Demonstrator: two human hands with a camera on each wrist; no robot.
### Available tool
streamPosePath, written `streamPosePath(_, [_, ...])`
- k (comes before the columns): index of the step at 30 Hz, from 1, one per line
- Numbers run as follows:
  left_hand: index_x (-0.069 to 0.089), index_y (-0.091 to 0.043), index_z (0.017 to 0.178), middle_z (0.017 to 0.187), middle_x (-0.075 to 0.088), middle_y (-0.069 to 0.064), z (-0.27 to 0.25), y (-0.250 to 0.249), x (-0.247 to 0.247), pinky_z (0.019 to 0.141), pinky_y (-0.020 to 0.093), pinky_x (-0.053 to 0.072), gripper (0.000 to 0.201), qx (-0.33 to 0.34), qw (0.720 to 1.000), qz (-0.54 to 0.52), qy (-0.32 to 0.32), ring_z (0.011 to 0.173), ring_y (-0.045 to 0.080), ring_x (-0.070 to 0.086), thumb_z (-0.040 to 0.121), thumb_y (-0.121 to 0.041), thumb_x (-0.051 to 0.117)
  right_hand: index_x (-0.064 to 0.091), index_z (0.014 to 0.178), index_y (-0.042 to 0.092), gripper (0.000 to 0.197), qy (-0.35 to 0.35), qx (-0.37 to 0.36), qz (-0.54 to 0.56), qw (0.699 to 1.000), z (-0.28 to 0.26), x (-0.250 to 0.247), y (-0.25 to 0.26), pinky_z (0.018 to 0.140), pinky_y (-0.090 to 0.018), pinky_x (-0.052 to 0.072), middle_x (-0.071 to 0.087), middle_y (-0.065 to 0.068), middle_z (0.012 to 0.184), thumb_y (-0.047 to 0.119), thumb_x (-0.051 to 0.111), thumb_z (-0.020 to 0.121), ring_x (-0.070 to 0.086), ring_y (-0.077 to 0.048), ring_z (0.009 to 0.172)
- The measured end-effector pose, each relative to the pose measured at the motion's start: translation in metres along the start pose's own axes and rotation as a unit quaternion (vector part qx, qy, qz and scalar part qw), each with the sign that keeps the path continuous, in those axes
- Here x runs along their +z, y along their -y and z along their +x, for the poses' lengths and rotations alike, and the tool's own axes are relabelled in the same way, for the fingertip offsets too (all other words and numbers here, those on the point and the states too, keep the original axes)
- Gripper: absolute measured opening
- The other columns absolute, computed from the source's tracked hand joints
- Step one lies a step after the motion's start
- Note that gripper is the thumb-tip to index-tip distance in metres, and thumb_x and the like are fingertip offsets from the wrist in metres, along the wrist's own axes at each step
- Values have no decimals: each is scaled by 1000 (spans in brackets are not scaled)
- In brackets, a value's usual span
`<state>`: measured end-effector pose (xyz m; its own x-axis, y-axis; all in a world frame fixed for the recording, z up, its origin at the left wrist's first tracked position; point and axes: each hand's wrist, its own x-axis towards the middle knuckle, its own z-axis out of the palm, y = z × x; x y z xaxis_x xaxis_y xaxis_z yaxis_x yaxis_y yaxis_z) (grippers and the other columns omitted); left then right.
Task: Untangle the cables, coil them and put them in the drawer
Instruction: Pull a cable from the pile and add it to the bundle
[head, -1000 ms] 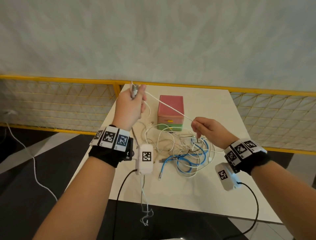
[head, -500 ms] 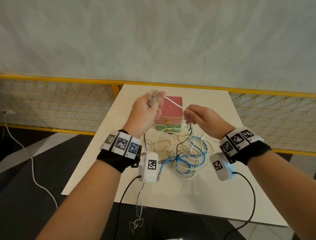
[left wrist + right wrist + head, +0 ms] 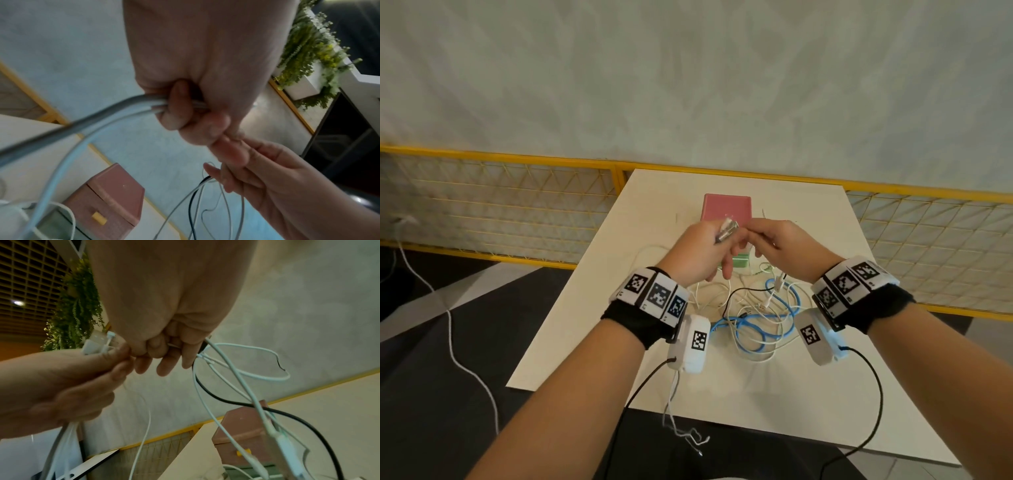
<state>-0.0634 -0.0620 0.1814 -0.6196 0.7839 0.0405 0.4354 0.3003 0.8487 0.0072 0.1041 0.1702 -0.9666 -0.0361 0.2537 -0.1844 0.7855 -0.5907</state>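
Note:
My left hand [image 3: 710, 255] grips a coiled white cable [image 3: 123, 105], and its plug ends [image 3: 727, 230] stick up above the fist. My right hand [image 3: 770, 241] touches the left one and pinches a stretch of the same white cable [image 3: 226, 368], with a black cable [image 3: 226, 400] trailing beside it. Both hands hover just in front of the pink drawer box [image 3: 727, 207], whose drawers are closed. Below them on the white table [image 3: 756, 397] lies a tangle of cables [image 3: 760, 318]: white ones, a blue one [image 3: 748, 330] and a thin black one [image 3: 739, 292].
A yellow wire-mesh fence [image 3: 517, 202] runs behind and beside the table. A white cord [image 3: 452, 342] lies on the dark floor at left. A thin white cord [image 3: 681, 428] hangs over the table's front edge. Black leads trail from both wrist cameras.
The hands have come together: the left moved right and down, the right moved left. The taut white stretch between them has gone, and they now meet in front of the drawer box.

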Motion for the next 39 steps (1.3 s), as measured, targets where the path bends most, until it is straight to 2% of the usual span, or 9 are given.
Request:
streamPosePath(7, [56, -11, 74, 49, 58, 2, -1, -12, -22, 53, 16, 38, 38, 70, 977, -34, -199, 37, 3, 46, 100, -37, 49, 54, 83, 17, 25, -24, 41, 43, 998, -7, 5, -19, 70, -18, 42, 55, 11, 70, 17, 36, 101, 52, -3, 67])
streamPosePath(10, [55, -12, 70, 45, 56, -1, 2, -11, -25, 57, 24, 39, 39, 65, 964, -76, -248, 40, 7, 50, 100, -37, 51, 58, 94, 15, 20, -12, 66, 48, 997, -3, 4, -26, 83, -36, 51, 62, 0, 89, 18, 39, 100, 60, -19, 87])
streamPosePath(15, [55, -13, 70, 45, 55, -1, 5, -7, -26, 54, 25, 36, 40, 47, 967, -80, -237, 40, 7, 49, 100, -38, 49, 56, 120, 13, 35, -40, 116, -26, 992, 4, 5, -34, 99, -30, 43, 57, -4, 120, 2, 58, 87, 54, -18, 113])
streamPosePath(20, [55, -13, 71, 46, 55, 0, 4, -3, -30, 53, 23, 36, 38, 45, 965, -70, -247, 38, 4, 47, 101, -35, 48, 66, 101, 18, 19, -42, 181, -72, 980, -1, -8, -25, 63, -38, 56, 62, -3, 95, 10, 52, 93, 68, -23, 77])
streamPosePath(22, [57, -11, 74, 47, 56, 1, 3, -2, -31, 54, 21, 36, 36, 44, 964, -68, -252, 37, 2, 46, 102, -33, 48, 67, 96, 20, 18, 16, 194, -90, 977, -2, -16, -18, 45, -30, 53, 68, 1, 84, 16, 49, 95, 68, -20, 58])
streamPosePath(25, [62, -7, 83, 50, 57, 3, 2, -3, -27, 53, 17, 36, 33, 51, 969, -46, -236, 36, 2, 47, 101, -32, 49, 64, 89, 13, 24, 80, 218, -109, 967, 1, -23, -12, 34, -15, 42, 73, 2, 80, 18, 42, 96, 69, -16, 64])
streamPosePath(30, [62, -8, 84, 49, 56, 2, 0, -7, -27, 53, 19, 35, 33, 69, 963, -57, -253, 36, 1, 45, 102, -32, 48, 67, 76, 12, 30, 21, 287, -112, 951, 2, -26, -21, 52, -26, 44, 71, 0, 75, 24, 46, 92, 58, -16, 57])
streamPosePath(34, [60, -13, 81, 45, 50, -5, -1, -6, -39, 50, 21, 36, 32, 72, 942, -89, -314, 38, 5, 43, 102, -34, 47, 65, 90, 5, 28, 33, 377, -166, 911, -11, -22, -46, 55, -25, 47, 68, -6, 67, 17, 40, 94, 66, -16, 57])
streamPosePath(39, [61, -16, 80, 39, 47, -7, 1, -9, -51, 46, 19, 34, 31, 83, 937, -101, -323, 36, 6, 42, 102, -34, 48, 44, 136, 18, 38, 9, 366, -204, 908, -25, -14, -62, 93, -40, 47, 55, -16, 126, 24, 36, 99, 59, -32, 108])
